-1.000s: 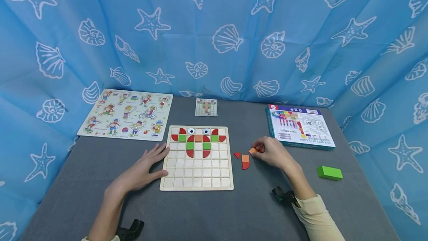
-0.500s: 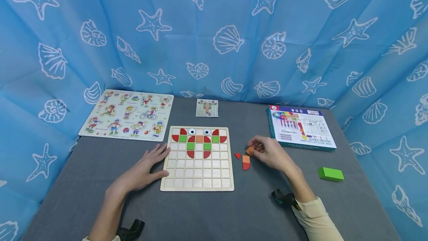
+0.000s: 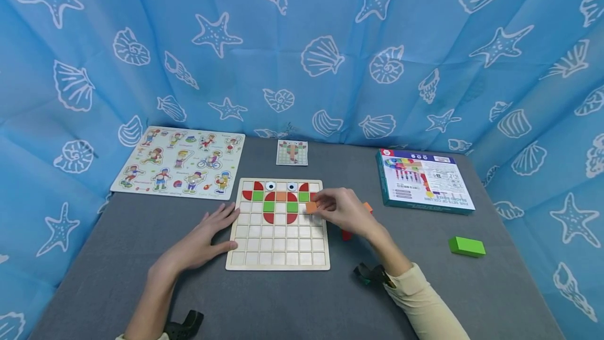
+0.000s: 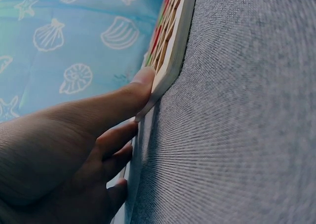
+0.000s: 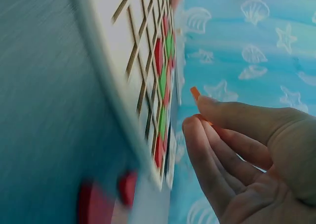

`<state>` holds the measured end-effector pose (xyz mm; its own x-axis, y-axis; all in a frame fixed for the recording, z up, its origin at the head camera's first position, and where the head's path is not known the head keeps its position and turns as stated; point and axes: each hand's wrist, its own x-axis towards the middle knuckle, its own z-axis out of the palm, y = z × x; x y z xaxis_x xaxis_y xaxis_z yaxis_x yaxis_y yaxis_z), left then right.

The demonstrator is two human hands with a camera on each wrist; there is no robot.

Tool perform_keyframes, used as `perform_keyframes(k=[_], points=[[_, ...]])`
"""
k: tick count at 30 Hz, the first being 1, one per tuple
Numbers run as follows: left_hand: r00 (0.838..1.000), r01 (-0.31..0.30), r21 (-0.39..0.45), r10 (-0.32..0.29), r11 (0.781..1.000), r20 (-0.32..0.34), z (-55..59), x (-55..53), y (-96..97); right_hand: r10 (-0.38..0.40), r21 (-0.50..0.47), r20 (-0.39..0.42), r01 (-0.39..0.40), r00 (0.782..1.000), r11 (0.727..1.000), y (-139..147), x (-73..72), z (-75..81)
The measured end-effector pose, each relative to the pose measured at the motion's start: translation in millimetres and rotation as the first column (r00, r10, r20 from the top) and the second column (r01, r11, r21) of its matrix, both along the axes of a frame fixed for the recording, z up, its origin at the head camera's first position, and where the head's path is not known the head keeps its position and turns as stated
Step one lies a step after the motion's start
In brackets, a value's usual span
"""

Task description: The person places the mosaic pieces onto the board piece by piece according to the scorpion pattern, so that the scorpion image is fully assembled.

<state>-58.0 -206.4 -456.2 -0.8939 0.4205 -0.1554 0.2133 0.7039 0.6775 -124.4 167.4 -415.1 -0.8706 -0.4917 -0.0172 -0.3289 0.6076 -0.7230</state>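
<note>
My right hand (image 3: 346, 211) pinches a small orange square tile (image 3: 311, 207) between thumb and fingertips, above the right part of the wooden grid board (image 3: 278, 265). In the right wrist view the orange tile (image 5: 195, 93) sticks out past the thumb, apart from the board. Red, green and orange tiles and two eye tiles fill cells near the board's top. My left hand (image 3: 205, 235) rests at the board's left edge, fingers spread; in the left wrist view its thumb (image 4: 143, 78) touches the rim. Beside the board, a red piece (image 3: 346, 235) is partly hidden by my right hand.
A small pattern card (image 3: 292, 152) lies behind the board. At the back left is a picture puzzle board (image 3: 176, 164); a flat box (image 3: 424, 180) lies at the back right. Further right is a green block (image 3: 467, 246). An orange piece (image 3: 367, 206) shows behind my right hand.
My right hand has picked up an orange tile from the loose pieces and carried it left, over the board. The left hand stays at the board's edge.
</note>
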Motion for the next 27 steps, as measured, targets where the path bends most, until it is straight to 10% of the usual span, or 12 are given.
perform_keyframes(k=[14,27], points=[[1.000,-0.003,0.009,0.003,1.000,-0.004,-1.5,0.2,-0.7,0.100,0.103,-0.050,-0.095,0.994,0.990,-71.5,-18.1,-16.6],[1.000,0.000,0.011,0.000,1.000,-0.007,-2.9,-0.4,-1.2,0.102,0.122,-0.099,-0.090,0.990,0.989,-68.5,-13.2,-12.2]])
